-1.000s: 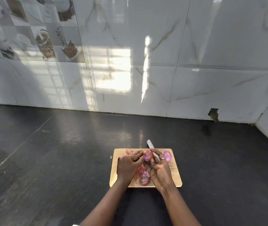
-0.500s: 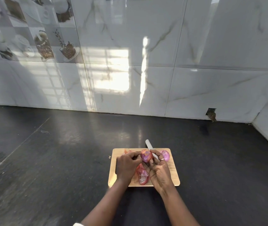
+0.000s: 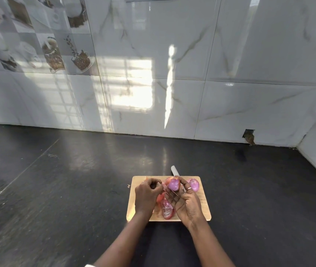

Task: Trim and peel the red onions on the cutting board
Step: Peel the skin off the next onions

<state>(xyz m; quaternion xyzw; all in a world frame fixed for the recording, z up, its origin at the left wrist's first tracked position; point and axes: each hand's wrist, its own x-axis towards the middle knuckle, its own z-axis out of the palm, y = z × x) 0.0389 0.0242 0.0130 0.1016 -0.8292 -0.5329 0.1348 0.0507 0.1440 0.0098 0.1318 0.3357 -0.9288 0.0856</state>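
Observation:
A wooden cutting board (image 3: 204,207) lies on the dark counter. My right hand (image 3: 187,201) holds a partly peeled red onion (image 3: 173,185) in its fingertips above the board. My left hand (image 3: 147,193) pinches a thin strip of onion skin (image 3: 169,192) that stretches from the onion. A peeled purple onion (image 3: 194,184) lies at the board's far right corner. Loose red skins (image 3: 166,209) lie on the board between my hands. A knife lies behind the board; only its white end (image 3: 174,171) shows.
The dark counter (image 3: 76,180) spreads wide to the left and right of the board. A white marble-tiled wall (image 3: 172,74) rises behind, meeting a side wall at the far right. A small scrap of skin (image 3: 128,186) lies off the board's left edge.
My left hand has drawn back to the left from the onion, pulling a strip of skin away. The right hand has turned the onion slightly, showing more purple flesh.

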